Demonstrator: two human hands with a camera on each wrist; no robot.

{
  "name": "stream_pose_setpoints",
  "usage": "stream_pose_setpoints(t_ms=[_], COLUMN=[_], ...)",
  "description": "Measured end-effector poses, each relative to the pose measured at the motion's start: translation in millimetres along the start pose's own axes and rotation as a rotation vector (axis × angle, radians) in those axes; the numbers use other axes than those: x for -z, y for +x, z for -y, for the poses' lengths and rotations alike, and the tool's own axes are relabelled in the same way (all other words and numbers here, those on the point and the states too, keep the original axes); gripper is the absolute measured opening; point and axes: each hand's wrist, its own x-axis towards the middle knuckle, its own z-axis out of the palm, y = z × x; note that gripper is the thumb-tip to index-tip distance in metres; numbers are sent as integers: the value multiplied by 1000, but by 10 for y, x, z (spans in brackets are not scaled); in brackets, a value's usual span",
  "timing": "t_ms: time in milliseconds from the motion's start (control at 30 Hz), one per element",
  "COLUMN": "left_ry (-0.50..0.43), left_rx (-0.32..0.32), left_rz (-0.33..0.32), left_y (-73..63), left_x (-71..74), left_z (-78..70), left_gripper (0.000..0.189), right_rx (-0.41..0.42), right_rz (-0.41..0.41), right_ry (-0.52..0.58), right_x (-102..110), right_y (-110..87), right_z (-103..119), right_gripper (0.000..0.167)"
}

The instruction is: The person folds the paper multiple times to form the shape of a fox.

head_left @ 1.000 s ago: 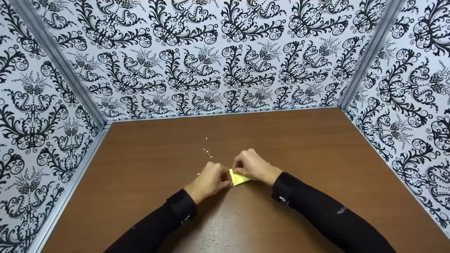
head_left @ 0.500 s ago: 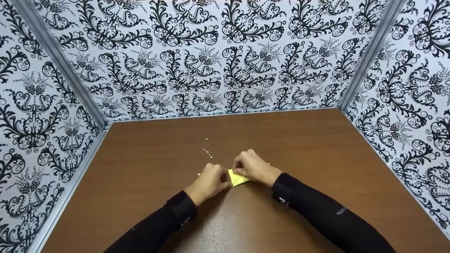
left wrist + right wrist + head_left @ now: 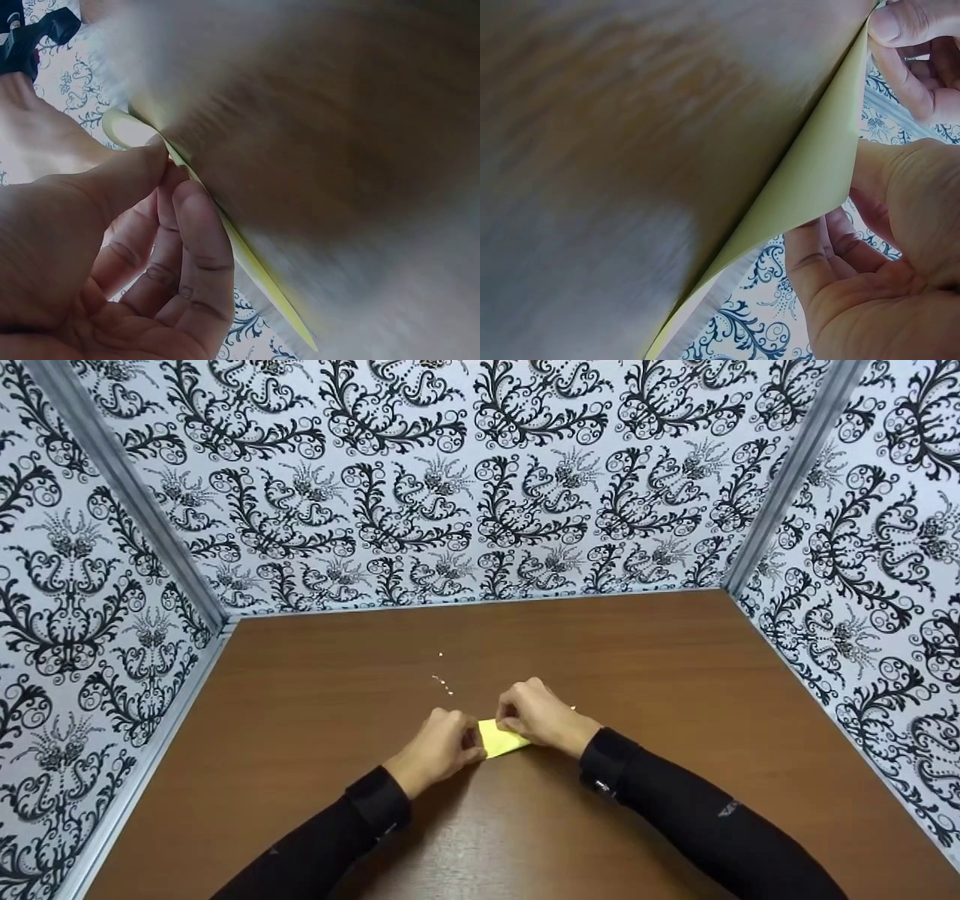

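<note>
A small folded sheet of yellow paper [image 3: 501,739] lies low over the brown table between both hands. At its left end the left hand [image 3: 442,746] pinches the edge; in the left wrist view its thumb and fingertips meet on the thin yellow strip. The right hand [image 3: 541,716] holds the paper's right part from above, with curled fingers. In the right wrist view, the sheet's pale yellow face [image 3: 802,172] rises in a slanted fold from the table, the right thumb and fingers at its raised edge. The paper's right end is hidden under the right hand in the head view.
Several tiny white scraps [image 3: 442,684] are scattered on the brown table [image 3: 637,652] beyond the hands. Another light scrap [image 3: 573,708] is just behind the right wrist. Walls with a black-and-white scroll pattern [image 3: 480,480] enclose the table at the back and both sides.
The left hand has shifted a little to the left along the paper, and more of the yellow surface shows between the hands. The right hand has stayed almost still.
</note>
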Motion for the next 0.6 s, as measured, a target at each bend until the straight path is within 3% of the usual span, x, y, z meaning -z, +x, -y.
stream_pose_setpoints(t_ms=[600], left_ry=[23], left_rx=[-2], left_rz=[21], left_y=[-157], left_x=[118], left_z=[151], left_gripper=[16], right_rx=[7], right_rz=[-16], right_ry=[40], right_x=[-8], right_y=[-2], right_z=[14], right_gripper=[13])
